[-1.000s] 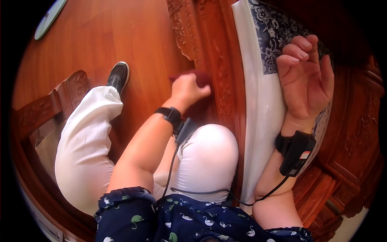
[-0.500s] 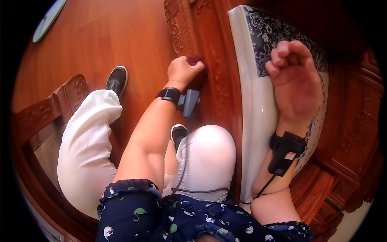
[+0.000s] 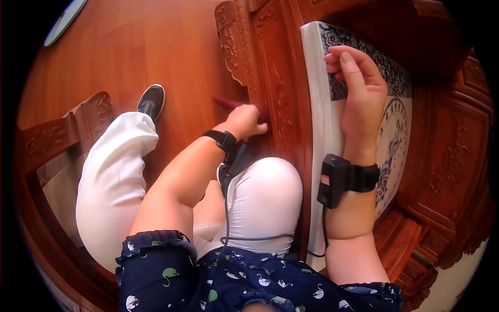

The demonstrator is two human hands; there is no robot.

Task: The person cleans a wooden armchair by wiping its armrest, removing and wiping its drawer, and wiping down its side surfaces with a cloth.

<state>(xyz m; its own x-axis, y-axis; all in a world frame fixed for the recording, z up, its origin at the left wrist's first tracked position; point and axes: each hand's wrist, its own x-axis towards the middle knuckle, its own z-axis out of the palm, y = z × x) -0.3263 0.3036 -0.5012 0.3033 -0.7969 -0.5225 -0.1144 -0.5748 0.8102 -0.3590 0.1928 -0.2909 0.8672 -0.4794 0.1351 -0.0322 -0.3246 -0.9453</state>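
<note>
My left hand (image 3: 244,121) is closed on a dark red cloth (image 3: 225,102), beside the carved side of the wooden seat. Part of the cloth sticks out to the left of the hand, and the rest is mostly hidden behind it. My right hand (image 3: 364,96) is raised over the white cushion (image 3: 316,83) with the dark floral pattern. Its fingers are loosely bent and somewhat apart, with nothing visible in them. Each wrist wears a black strap with a device and a cable.
Carved wooden seat panels (image 3: 283,99) run along the cushion. A carved chair part (image 3: 49,138) stands at the left. My legs in white trousers (image 3: 270,203) are below, with a dark shoe (image 3: 152,101) on the wooden floor (image 3: 176,47). A pale round object (image 3: 65,22) lies at upper left.
My left hand went up along the seat side and came back down with the cloth. My right hand turned from palm up to side-on and shifted left, its fingers more bent.
</note>
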